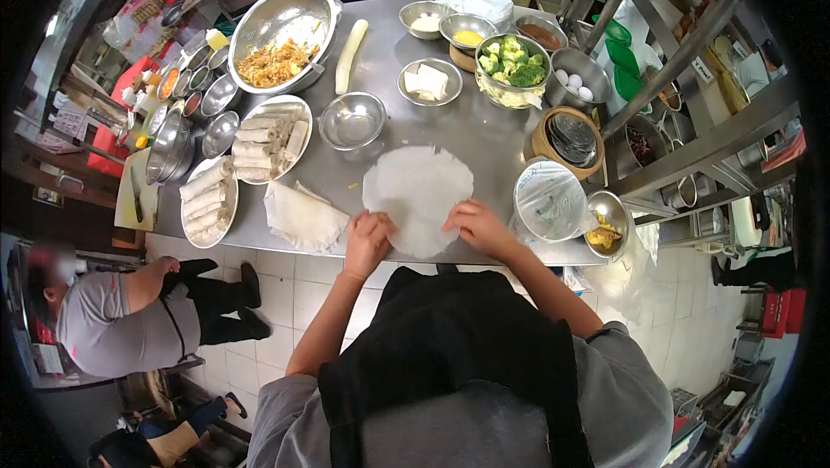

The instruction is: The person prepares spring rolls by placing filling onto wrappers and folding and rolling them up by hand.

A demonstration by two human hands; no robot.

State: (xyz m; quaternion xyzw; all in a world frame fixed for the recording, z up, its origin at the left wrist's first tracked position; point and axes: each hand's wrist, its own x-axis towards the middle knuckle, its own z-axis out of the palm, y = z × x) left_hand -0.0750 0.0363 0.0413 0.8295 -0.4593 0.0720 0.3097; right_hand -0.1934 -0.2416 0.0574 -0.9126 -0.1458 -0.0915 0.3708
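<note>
A thin, round white wrapper [419, 195] lies on the steel table near its front edge. My left hand [372, 241] pinches the wrapper's left edge with bent fingers. At the opposite edge, my right hand [477, 227] pinches the wrapper between thumb and fingers. Left of my left hand is a folded stack of wrappers [304, 215]. Beyond it, two oval plates hold pale rolls [206, 207], [252, 150]. An empty metal bowl [352, 120] stands behind the wrapper. The colander [304, 11] at the back left holds a shredded orange-brown filling [272, 64].
Bowls of white blocks [426, 83], broccoli [514, 61] and eggs [572, 83] stand at the back right. A steamer basket [566, 141] and a plastic-covered container [550, 200] are right of the wrapper. A knife [137, 194] lies far left. A person [130, 317] stands at lower left.
</note>
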